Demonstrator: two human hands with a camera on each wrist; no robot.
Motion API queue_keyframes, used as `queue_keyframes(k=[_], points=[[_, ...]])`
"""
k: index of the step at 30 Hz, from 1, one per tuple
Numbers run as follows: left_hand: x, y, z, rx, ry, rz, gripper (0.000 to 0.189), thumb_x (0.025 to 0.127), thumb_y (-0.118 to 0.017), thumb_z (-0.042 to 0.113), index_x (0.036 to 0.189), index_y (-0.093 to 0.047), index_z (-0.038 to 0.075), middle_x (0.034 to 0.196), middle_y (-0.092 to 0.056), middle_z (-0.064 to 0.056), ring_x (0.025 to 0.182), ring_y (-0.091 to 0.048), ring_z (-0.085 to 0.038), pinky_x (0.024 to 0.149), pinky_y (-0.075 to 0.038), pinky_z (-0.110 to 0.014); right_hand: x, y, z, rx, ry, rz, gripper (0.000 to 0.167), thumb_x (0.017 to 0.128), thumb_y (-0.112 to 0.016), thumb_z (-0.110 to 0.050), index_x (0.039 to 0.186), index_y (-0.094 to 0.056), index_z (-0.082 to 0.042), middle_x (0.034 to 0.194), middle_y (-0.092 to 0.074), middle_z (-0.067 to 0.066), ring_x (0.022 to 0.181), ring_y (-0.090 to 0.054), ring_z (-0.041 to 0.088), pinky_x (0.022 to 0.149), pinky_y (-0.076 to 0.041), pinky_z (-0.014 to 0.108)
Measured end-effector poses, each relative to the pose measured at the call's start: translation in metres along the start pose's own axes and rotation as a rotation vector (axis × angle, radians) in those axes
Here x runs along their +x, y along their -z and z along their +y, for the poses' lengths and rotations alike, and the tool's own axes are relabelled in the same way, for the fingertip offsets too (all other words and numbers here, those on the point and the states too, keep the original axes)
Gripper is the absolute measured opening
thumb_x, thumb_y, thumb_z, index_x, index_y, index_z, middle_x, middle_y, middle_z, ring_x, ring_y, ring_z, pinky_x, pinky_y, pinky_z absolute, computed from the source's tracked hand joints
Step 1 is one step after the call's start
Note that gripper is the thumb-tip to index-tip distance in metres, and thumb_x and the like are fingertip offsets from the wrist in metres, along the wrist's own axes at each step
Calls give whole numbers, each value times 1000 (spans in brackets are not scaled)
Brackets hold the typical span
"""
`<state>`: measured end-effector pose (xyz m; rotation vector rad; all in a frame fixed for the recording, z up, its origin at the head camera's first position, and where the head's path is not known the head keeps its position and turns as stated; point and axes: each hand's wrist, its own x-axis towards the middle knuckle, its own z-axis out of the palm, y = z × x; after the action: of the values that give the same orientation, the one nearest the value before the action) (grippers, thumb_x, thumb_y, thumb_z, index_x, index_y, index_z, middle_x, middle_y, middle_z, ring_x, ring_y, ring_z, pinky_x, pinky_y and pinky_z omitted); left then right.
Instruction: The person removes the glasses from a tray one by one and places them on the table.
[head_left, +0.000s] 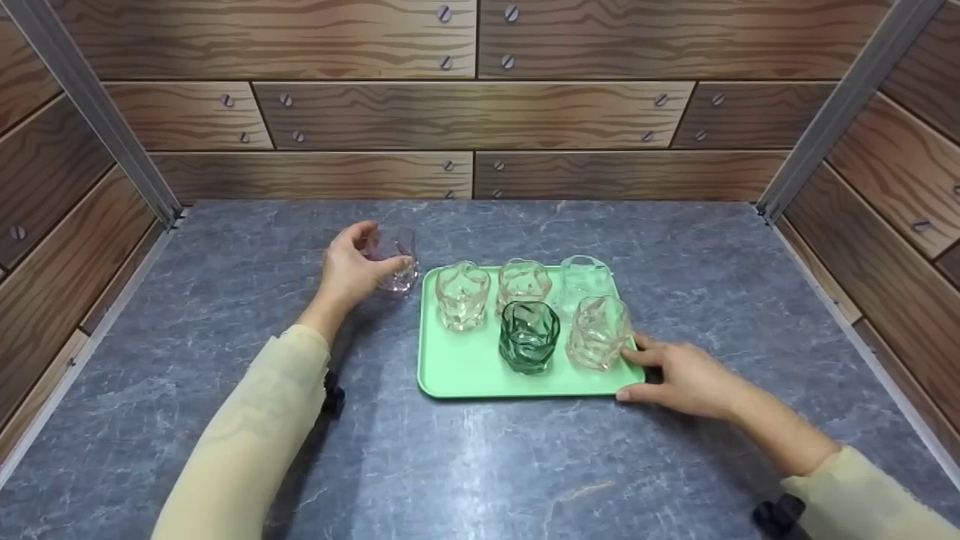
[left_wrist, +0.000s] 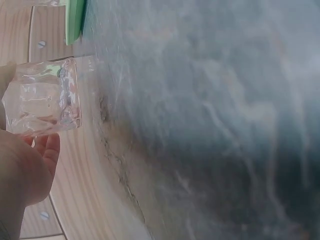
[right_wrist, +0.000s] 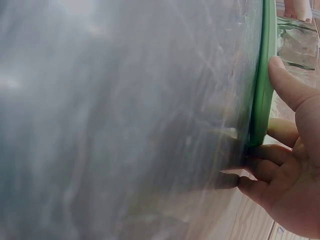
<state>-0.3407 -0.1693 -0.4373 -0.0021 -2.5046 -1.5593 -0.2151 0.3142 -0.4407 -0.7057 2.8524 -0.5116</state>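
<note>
My left hand (head_left: 352, 264) holds a pale pinkish-purple clear glass (head_left: 399, 262) between thumb and fingers, just left of the green tray (head_left: 457, 375). In the left wrist view that glass (left_wrist: 45, 97) is upright, its thick base close to the tabletop; whether they touch I cannot tell. At the tray's front right corner, my right hand (head_left: 686, 379) grips the rim, thumb on the near edge and fingers at the right side. On the tray stand a dark green glass (head_left: 529, 337), a pale glass (head_left: 598, 334) by the right fingers, and more clear glasses (head_left: 463, 296) behind.
A grey marbled tabletop (head_left: 465, 465) lies under everything. Wood-patterned panels (head_left: 472, 112) enclose the back and both sides, with metal posts (head_left: 97, 112) at the corners. A bluish clear glass (head_left: 585, 281) stands at the tray's back right.
</note>
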Motion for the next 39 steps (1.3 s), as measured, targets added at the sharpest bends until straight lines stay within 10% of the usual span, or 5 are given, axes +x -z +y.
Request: queue_keyframes(k=[39], points=[[-4,-2,3,75,-12,-59,90,85,-92,35,157,-47,5,155,-49,-17,145,-46,-33,120,-40,-44,-1,1,0,13,-10,-7,88,90,-74,-66,146,-61,1,157,-43,32,138,-48,55,113,-40,68]])
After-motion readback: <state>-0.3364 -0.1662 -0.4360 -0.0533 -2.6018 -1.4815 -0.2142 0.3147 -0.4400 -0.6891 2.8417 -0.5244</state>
